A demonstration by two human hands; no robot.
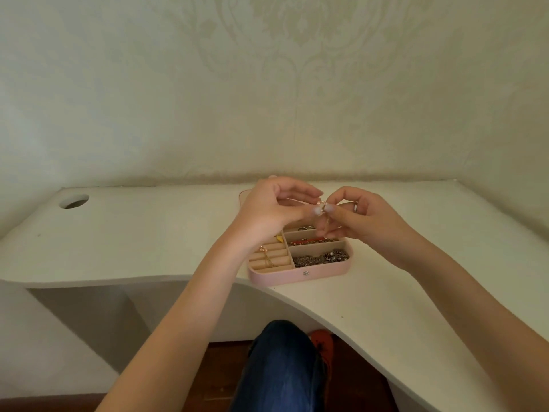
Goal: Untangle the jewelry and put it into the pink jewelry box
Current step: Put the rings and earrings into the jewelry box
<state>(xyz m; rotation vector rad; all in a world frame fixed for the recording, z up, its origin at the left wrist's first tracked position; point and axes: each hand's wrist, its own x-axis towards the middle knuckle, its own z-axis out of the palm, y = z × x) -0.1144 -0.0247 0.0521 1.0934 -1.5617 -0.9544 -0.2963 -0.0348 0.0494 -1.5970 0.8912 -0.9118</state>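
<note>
The pink jewelry box (300, 276) lies open on the white desk, its beige compartments holding a dark tangled chain (322, 257), a red and gold piece (312, 240) and a gold earring (266, 254) on the ring rolls. Above the box, my left hand (273, 212) and my right hand (365, 218) meet fingertip to fingertip. Both pinch a small gold piece of jewelry (322, 205), from which a thin chain hangs down. My hands hide the back compartments and most of the lid (244, 195).
The white desk (148, 233) has a curved front edge and a round cable hole (73, 201) at the far left. A patterned wall stands right behind it. My knee in blue jeans (279, 367) and an orange shoe (322, 343) show below.
</note>
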